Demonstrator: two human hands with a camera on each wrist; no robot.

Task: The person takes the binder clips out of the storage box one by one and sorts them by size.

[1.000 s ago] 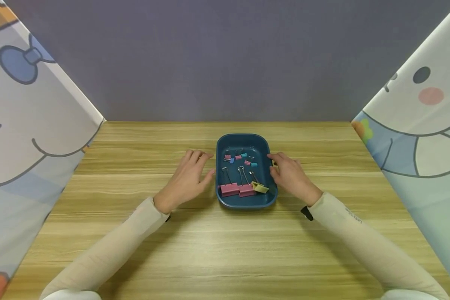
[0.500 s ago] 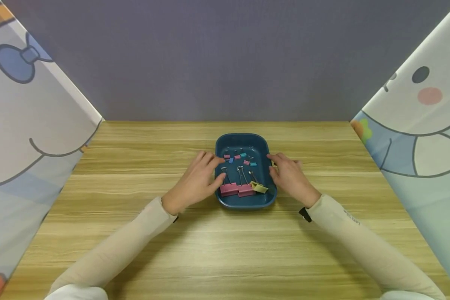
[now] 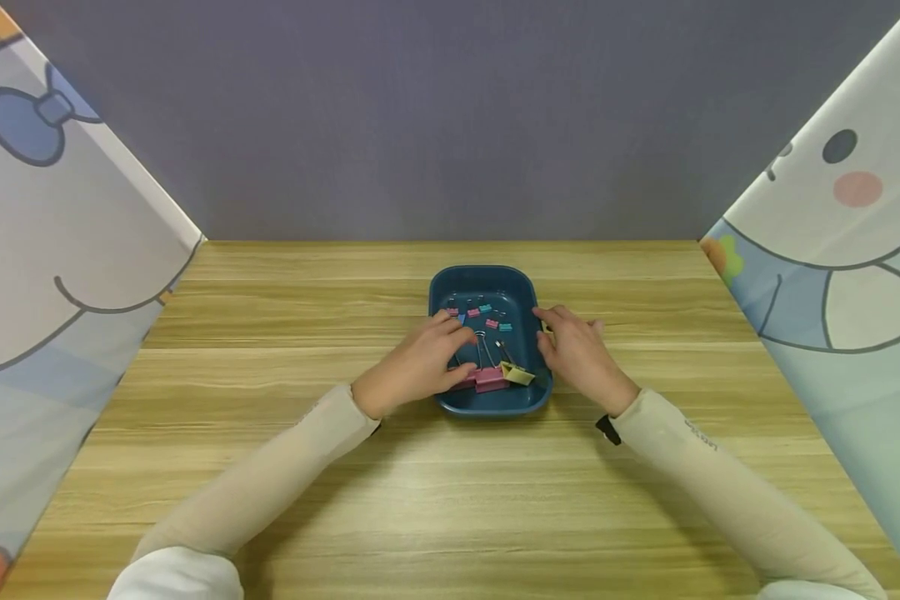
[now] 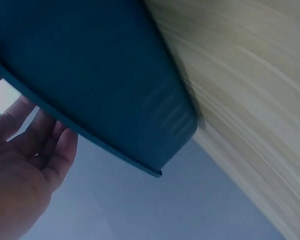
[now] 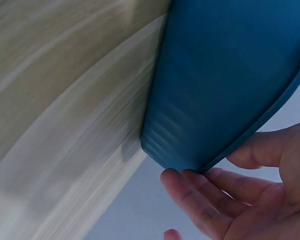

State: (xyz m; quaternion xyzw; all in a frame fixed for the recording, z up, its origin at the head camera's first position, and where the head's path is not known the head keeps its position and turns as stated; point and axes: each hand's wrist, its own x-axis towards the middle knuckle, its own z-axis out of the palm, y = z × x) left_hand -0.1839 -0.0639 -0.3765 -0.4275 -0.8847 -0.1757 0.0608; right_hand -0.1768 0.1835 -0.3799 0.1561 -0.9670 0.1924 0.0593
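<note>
The blue tray (image 3: 487,285) of binder clips (image 3: 492,379) sits between both hands: left hand (image 3: 420,362) reaches inside, fingers relaxed; right hand (image 3: 579,354) rests loosely against its rim.

The left hand (image 3: 420,365) covers the near left part of the tray (image 3: 521,287) and most of one pink clip (image 3: 465,382), so what its fingers touch cannot be told. The small clips (image 3: 487,315) at the far end are too tiny to count. Both wrist views show only the tray's outer wall, and the table (image 4: 260,100) is blurred there.
</note>
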